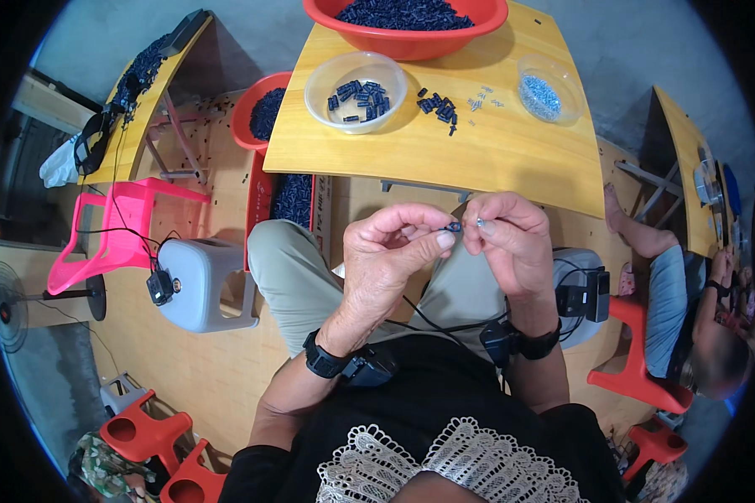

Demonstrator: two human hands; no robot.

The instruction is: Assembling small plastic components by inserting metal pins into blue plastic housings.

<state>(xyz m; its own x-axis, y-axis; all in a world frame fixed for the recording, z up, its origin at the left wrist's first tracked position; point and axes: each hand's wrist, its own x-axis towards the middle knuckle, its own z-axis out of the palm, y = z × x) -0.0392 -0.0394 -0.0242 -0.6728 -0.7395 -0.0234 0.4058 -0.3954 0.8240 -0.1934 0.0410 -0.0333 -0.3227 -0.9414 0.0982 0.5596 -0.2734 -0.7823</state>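
Over my lap, just off the near edge of the yellow table [512, 151], my left hand [386, 251] is closed. Its thumb and index finger pinch a small dark cylindrical plastic part [453, 226]. Close beside it, my right hand [512, 239] pinches a tiny shiny, pale piece [481, 222], too small to name. The part and the piece look slightly apart. On the table are a clear plastic bowl [314, 92] with dark parts in it, a loose pile of dark parts [439, 107] and some small pale pieces [478, 102].
A red basin [407, 48] full of dark parts stands at the table's far side. To the right is a clear tub [574, 94] of light-blue pieces. Another red basin [242, 117] and a red box [323, 210] are left. Grey stool [201, 289] lower left; a person [667, 293] sits right.
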